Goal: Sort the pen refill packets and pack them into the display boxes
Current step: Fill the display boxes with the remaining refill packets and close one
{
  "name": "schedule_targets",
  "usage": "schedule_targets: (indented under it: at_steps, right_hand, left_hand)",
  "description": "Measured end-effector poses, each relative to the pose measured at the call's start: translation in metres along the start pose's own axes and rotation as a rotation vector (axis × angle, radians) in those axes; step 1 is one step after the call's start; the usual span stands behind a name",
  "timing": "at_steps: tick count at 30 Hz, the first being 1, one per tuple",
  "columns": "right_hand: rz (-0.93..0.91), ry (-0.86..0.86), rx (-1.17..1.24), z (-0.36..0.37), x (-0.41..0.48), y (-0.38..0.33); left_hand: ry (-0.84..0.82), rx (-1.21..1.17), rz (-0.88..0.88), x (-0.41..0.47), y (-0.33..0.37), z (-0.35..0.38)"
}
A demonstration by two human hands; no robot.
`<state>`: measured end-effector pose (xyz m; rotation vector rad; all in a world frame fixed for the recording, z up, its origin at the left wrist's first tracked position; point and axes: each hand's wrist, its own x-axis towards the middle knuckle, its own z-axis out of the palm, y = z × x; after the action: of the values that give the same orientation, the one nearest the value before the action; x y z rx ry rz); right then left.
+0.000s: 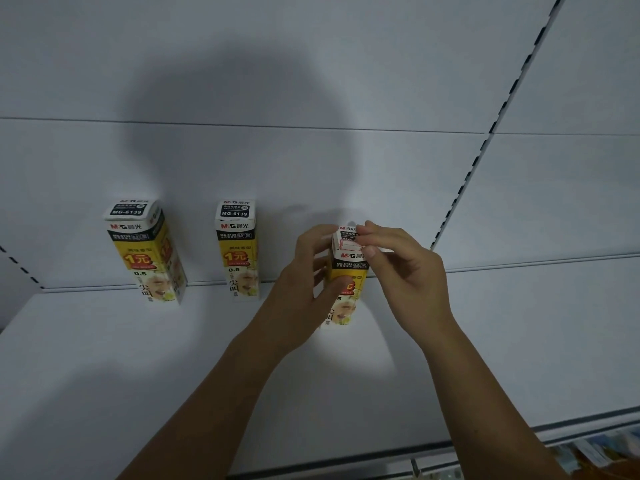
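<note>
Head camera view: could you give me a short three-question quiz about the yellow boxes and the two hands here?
1. True or false: the left hand holds the right box around its body.
2. Where does the right hand pinch that box? A) its top; B) its base; C) nowhere.
3. Fill in: ___ yellow boxes stand on the white shelf.
Key: 1 true; 2 A; 3 three (left box, middle box, right box).
</note>
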<state>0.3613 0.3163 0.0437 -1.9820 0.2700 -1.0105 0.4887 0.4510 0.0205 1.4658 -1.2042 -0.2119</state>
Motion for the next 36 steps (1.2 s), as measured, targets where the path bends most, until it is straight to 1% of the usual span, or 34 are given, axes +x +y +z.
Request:
schedule_targets:
  at_steps: [5, 10, 12, 14, 16, 20, 23, 28, 29, 31, 34, 36]
  right_hand:
    - [-0.095, -0.013, -0.096, 0.006, -0.012, 0.004]
    - [-0.086, 0.0, -0.068, 0.016, -0.022, 0.009]
    - [-0.047, 0.003, -0.042, 0.02, -0.027, 0.012]
    - [0.034, -0.026, -0.004, 0.026, -0.036, 0.018]
    - [0.119, -0.041, 0.036, 0.032, -0.046, 0.024]
    - [0.256, -0.006, 0.08, 0.043, -0.056, 0.033]
    - [0.296, 0.01, 0.099, 0.047, -0.055, 0.038]
    - [0.278, 0.031, 0.085, 0.054, -0.047, 0.043]
    - [0.263, 0.029, 0.072, 0.056, -0.045, 0.045]
    - [0.249, 0.024, 0.062, 0.062, -0.039, 0.049]
    - [0.245, 0.014, 0.071, 0.073, -0.029, 0.054]
    - [0.238, 0.008, 0.082, 0.078, -0.025, 0.058]
  left_hand:
    - [-0.028, 0.073, 0.014, -0.004, -0.003, 0.0]
    - [0.015, 0.074, 0.046, -0.006, -0.004, 0.004]
    - [0.03, 0.119, 0.082, -0.006, -0.002, 0.003]
    - [0.049, 0.202, 0.106, -0.01, -0.002, 0.004]
    - [0.051, 0.251, 0.078, -0.017, -0.002, 0.006]
    - [0.044, 0.261, 0.032, -0.025, -0.003, 0.009]
    - [0.06, 0.307, 0.026, -0.019, -0.005, 0.008]
    - [0.047, 0.365, 0.047, -0.024, -0.002, -0.004]
    - [0.075, 0.368, 0.042, -0.027, 0.001, -0.012]
    - [0.197, 0.373, 0.033, -0.036, 0.005, -0.036]
    - [0.481, 0.367, 0.0, -0.054, 0.011, -0.085]
    - [0.649, 0.371, -0.07, -0.066, 0.008, -0.121]
